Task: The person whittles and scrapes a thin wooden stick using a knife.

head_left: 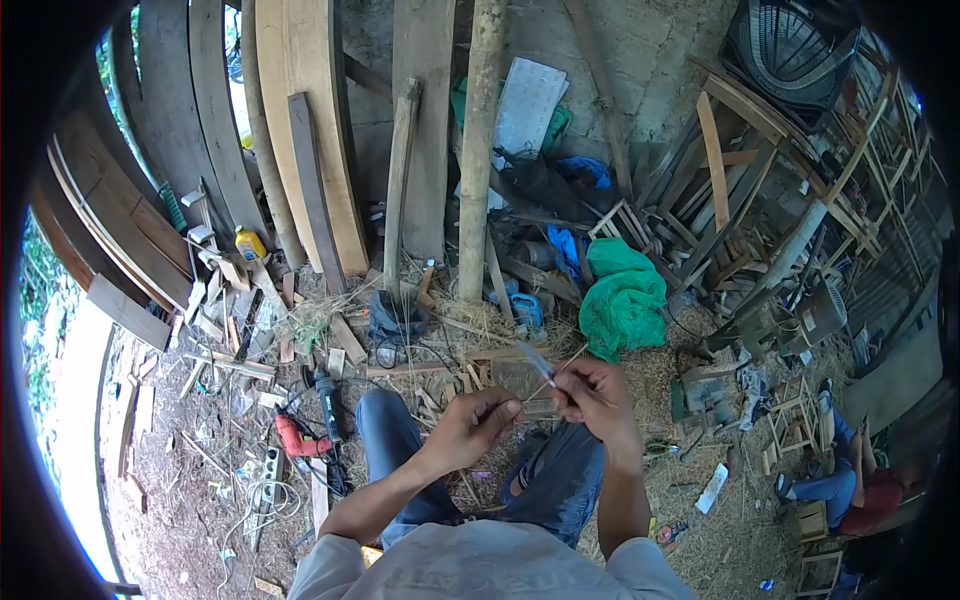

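and here i sit, low over the littered ground (205, 500), both hands up in front of my bent, jean-clad knees; my left hand (472, 425) has a thin wooden stick (541, 389) pinched between thumb and finger, that grip narrow and tight at the stick's lower end; my right hand (595, 400) is closed round a knife, its blade (533, 357) slanting up and away to the left, right across the stick; whether my right fingertips press on the stick as well, i cannot tell; the stick itself is up in the air between my two hands, its far end tilted up to the right!

down to the left of my leg, toward the ground's left edge, lies a red power drill (300, 437), with an angle grinder (326, 402) just beside it; nearer me, on the same side, a power strip (270, 478) among loose pale cord; over to the far left corner, a yellow bottle (249, 242) among wood offcuts; along the far edge, tall planks (300, 130) and a bamboo pole (478, 170) stand up, with a bunched green plastic sheet (625, 305) to the right of the pole; and out at the right edge sits another person (870, 490), well apart from me, a small wooden frame (792, 425) near their feet
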